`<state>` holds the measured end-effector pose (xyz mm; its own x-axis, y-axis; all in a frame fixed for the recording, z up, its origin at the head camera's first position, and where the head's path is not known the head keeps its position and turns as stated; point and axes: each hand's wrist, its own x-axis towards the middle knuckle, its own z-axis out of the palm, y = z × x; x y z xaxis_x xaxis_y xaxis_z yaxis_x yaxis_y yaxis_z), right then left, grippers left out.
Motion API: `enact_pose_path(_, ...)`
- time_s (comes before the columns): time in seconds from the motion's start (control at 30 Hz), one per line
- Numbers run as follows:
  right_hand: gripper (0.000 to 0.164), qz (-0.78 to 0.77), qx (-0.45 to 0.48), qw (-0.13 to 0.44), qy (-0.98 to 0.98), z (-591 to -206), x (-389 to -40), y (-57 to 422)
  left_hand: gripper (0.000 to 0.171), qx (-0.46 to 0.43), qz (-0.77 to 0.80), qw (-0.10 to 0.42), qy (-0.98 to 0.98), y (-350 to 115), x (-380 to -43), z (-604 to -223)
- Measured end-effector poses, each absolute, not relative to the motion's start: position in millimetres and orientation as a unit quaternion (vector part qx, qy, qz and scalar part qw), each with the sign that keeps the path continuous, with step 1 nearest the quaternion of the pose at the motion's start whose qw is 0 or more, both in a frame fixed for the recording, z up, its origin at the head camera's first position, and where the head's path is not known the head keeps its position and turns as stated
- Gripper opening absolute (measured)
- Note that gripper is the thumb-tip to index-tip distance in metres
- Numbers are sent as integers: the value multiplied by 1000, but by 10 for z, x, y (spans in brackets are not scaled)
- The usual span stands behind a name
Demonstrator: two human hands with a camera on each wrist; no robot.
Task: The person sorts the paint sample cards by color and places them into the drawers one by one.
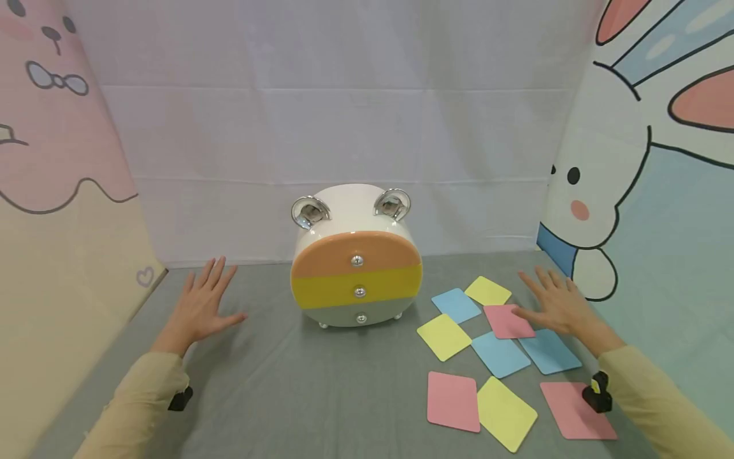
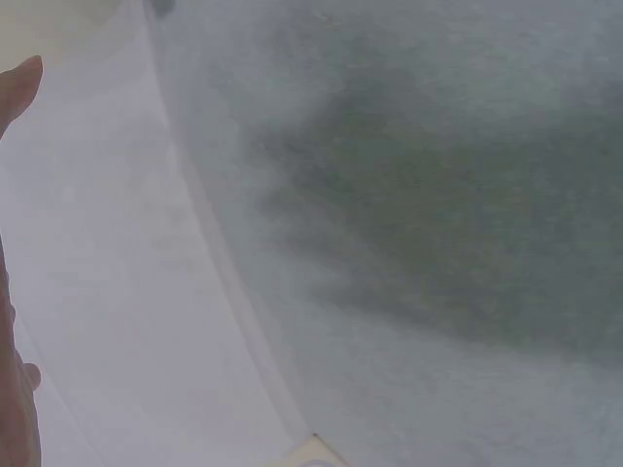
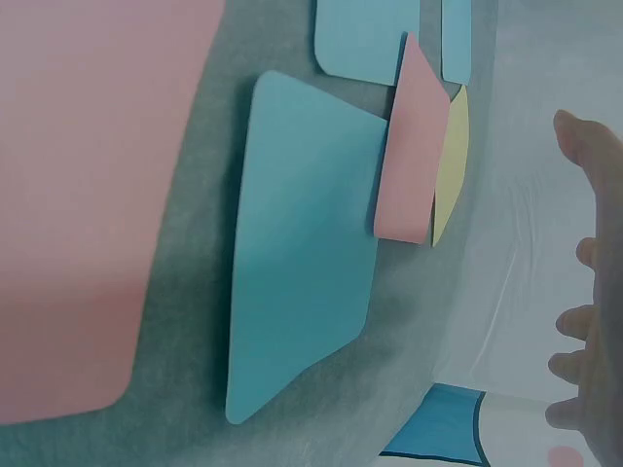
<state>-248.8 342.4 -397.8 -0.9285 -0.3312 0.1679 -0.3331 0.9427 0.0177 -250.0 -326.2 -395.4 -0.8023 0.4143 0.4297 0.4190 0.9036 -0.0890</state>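
My left hand (image 1: 202, 306) is held above the grey cloth, left of a small chest of drawers, fingers spread and holding nothing. On the right, my right hand (image 1: 553, 301) is spread in the same way, over a pink card (image 1: 504, 322) and a blue card (image 1: 550, 352); it grips nothing. The chest (image 1: 355, 280) stands upright between the hands. It has a white body, silver round ears and an orange, a yellow and a grey drawer, each with a silver knob; all three look closed. In both wrist views only part of each hand shows at the edge.
Right of the chest lie pink, blue and yellow cards, among them a yellow card (image 1: 507, 414) and a pink card (image 1: 453, 403) near the front. Some cards overlap. A white cloth wall (image 1: 344, 127) rises behind, with cartoon-printed panels on both sides.
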Motion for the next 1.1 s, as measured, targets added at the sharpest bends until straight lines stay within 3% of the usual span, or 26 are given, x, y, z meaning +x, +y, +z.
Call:
enact_pose_path(0.43,80,28,202,110,-973,-3923,-2475,3393,94,-263,-48,277,-923,-3042,-2586,-3498)
enact_pose_path(0.73,77,40,230,111,-966,-3895,-2497,3319,96,-313,-100,342,-880,-2794,-2697,-3162)
enact_pose_path(1.1,76,52,243,107,-963,-3837,-2534,3193,89,-334,-113,325,-878,-2412,-2716,-2690)
